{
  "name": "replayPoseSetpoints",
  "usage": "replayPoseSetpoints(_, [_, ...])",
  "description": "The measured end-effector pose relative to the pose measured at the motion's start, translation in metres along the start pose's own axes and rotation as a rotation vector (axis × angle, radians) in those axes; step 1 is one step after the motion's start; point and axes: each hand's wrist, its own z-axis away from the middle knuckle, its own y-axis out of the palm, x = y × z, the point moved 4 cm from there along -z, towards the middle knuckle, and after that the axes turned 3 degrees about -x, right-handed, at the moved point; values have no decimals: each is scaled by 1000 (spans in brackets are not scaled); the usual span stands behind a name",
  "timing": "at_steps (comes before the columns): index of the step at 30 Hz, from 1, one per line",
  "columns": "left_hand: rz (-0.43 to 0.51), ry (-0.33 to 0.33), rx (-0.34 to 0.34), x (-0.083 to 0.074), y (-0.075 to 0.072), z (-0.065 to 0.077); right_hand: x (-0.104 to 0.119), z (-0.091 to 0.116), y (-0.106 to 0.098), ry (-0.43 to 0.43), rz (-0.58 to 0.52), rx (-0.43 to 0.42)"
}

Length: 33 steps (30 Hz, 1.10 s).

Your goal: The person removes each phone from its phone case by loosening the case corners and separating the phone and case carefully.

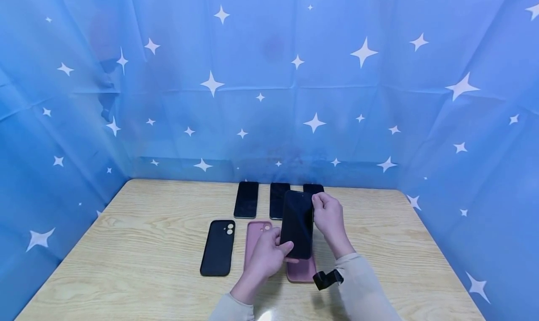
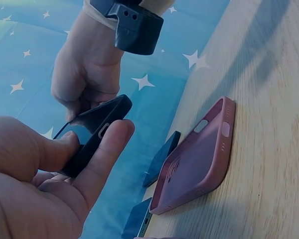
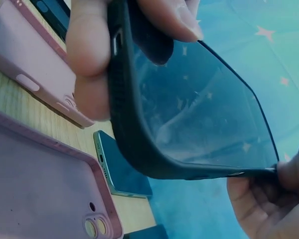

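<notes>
Above the table, both hands hold a smartphone (image 1: pixel 297 225) in a black case (image 3: pixel 134 144), its dark screen facing up. My left hand (image 1: pixel 267 253) grips the lower end, thumb over the front edge and fingers beneath. My right hand (image 1: pixel 330 218) pinches the upper right corner between thumb and curled fingers. In the right wrist view, the case wraps the phone's lower end around the port; whether the upper corner sits fully inside cannot be told. Beneath the hands lie a pink phone case (image 1: pixel 254 237) and another pink case (image 1: pixel 301 272), both partly hidden.
A black phone case (image 1: pixel 216 248) lies to the left. Along the table's back edge are a left phone (image 1: pixel 246 199), a middle phone (image 1: pixel 278 199) and a partly covered right phone (image 1: pixel 313 188). A blue starred curtain (image 1: pixel 261 124) hangs behind the table (image 1: pixel 147 246).
</notes>
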Motion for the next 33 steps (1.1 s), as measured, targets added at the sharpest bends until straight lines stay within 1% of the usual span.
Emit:
replayPoseSetpoints(5, [4, -14, 13, 0, 1, 0, -3, 0, 3, -7, 36, -37])
replayPoseSetpoints(10, [14, -26, 23, -1, 1, -1, -8, -2, 6, 34, 3, -46])
replayPoseSetpoints(17, [22, -46, 36, -3, 0, -1, -17, -4, 8, 166, -217, 16])
replayPoseSetpoints(20, [-3, -61, 38, -4, -1, -1, -19, -4, 8, 222, -319, 41])
replayPoseSetpoints(24, [-3, -61, 42, -4, -1, -1, -23, -5, 10, 286, -479, 81])
replayPoseSetpoints(29, [44, -40, 52, -6, 0, -3, -24, -5, 13, 340, -659, 125])
replayPoseSetpoints(33, [29, -34, 40, -6, -2, -5, -25, -5, 13, 361, -732, 153])
